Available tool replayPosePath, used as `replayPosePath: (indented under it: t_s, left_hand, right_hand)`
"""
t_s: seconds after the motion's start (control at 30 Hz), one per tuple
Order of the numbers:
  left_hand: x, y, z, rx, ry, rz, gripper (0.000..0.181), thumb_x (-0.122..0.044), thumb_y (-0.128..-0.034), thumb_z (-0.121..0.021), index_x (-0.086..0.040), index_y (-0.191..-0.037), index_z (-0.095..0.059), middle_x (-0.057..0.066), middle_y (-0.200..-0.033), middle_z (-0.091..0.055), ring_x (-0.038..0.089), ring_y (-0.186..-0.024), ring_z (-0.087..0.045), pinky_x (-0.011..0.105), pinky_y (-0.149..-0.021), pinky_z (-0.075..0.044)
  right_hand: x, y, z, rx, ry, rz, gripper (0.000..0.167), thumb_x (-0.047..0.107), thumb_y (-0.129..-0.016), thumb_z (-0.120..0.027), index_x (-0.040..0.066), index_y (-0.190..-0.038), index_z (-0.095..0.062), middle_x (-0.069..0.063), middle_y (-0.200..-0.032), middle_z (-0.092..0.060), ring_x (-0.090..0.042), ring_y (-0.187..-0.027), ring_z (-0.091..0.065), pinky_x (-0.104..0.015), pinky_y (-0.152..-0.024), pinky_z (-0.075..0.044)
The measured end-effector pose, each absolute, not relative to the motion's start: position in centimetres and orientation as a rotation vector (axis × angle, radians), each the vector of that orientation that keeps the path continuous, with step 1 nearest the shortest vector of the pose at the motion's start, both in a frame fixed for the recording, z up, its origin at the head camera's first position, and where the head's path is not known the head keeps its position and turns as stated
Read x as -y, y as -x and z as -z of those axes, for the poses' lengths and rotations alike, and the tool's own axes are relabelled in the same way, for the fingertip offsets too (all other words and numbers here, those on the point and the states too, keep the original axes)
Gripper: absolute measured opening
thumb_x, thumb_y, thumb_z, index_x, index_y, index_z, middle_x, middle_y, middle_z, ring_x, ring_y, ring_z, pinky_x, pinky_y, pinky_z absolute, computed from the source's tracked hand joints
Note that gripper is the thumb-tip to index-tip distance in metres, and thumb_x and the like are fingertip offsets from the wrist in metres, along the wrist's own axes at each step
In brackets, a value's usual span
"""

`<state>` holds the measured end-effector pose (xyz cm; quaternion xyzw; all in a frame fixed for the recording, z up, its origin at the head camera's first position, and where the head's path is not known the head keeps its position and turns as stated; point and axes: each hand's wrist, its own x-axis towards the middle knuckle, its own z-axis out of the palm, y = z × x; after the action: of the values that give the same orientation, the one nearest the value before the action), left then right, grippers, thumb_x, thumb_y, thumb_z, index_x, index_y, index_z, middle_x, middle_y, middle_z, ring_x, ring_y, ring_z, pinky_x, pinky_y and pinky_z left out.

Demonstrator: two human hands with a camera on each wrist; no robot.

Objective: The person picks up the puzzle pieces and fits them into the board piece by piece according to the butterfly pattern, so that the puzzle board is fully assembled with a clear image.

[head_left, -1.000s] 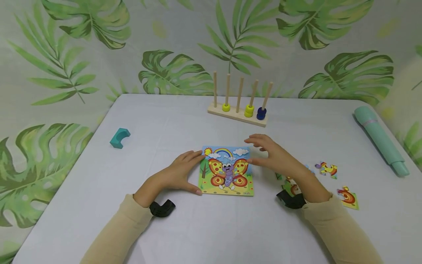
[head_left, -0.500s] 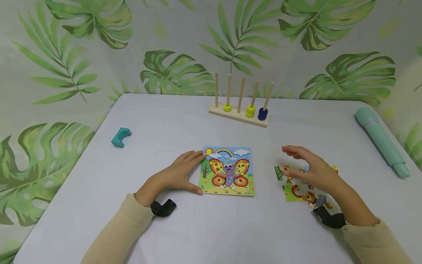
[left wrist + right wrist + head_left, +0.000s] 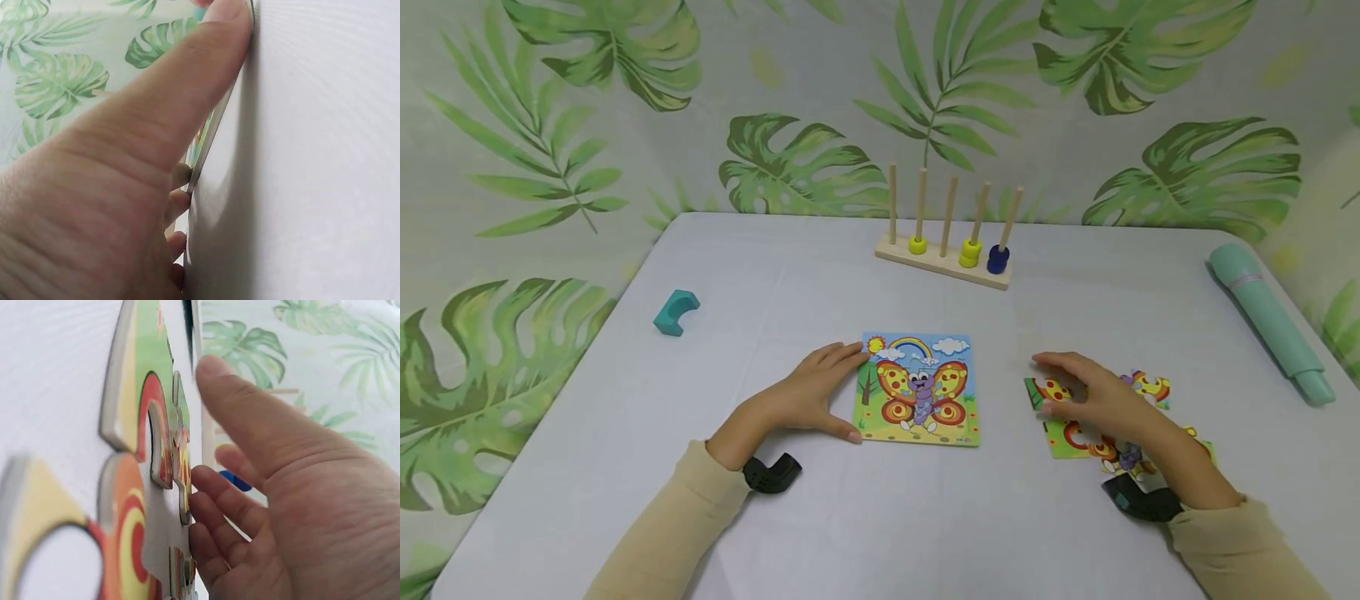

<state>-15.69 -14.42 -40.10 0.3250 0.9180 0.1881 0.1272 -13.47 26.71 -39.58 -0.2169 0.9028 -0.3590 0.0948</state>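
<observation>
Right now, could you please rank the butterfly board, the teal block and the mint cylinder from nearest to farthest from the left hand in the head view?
1. Butterfly board: immediately right of the left hand.
2. Teal block: farther back, to the left.
3. Mint cylinder: far right.

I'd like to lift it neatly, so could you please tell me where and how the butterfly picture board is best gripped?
Probably by the right edge, coming from the right, thumb towards the near corner and fingers towards the far one. The butterfly picture board is square and looks flat on the table, with that edge free, while the left hand spans the left edge.
</observation>
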Motion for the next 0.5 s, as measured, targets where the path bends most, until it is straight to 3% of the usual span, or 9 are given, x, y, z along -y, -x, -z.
replayPosePath:
  t_s: [0.07,0.23,0.5]
  left_hand:
    - [14.4,15.69,40.09,-2.669,-0.94,-0.546,0.11,-0.068,-0.0586,-0.067,-0.017,-0.144,-0.02,0.002,-0.149,-0.012,0.025,-0.134,-0.006,0.045,-0.105,-0.01]
    - [14.36,15.76,40.17,-2.665,-0.943,-0.544,0.11,-0.068,-0.0588,-0.066,-0.016,-0.144,-0.02,0.002,-0.149,-0.012,0.025,-0.134,-0.005,0.045,-0.105,-0.01]
    - [14.37,15.85,40.3,-2.674,-0.957,-0.542,0.11,-0.068,-0.0592,-0.067,-0.015,-0.144,-0.021,0.003,-0.149,-0.013,0.026,-0.134,-0.007,0.045,-0.105,-0.009]
  right_hand:
    - [-26.68,13.56,39.83,-2.701,0.682,1.042,0.064,0.029,-0.078,-0.07,0.006,-0.13,-0.043,-0.01,-0.129,-0.042,-0.03,-0.121,-0.035,-0.021,-0.096,-0.028]
    - [-26.44,13.57,40.11,-2.761,0.712,0.961,0.057,0.029,-0.077,-0.071,0.006,-0.125,-0.05,-0.014,-0.125,-0.042,-0.035,-0.116,-0.035,-0.054,-0.089,-0.031]
    - [-26.1,13.64,39.81,-2.779,0.721,0.922,0.044,0.029,-0.081,-0.067,0.009,-0.118,-0.055,-0.016,-0.121,-0.043,-0.037,-0.111,-0.037,-0.053,-0.085,-0.034]
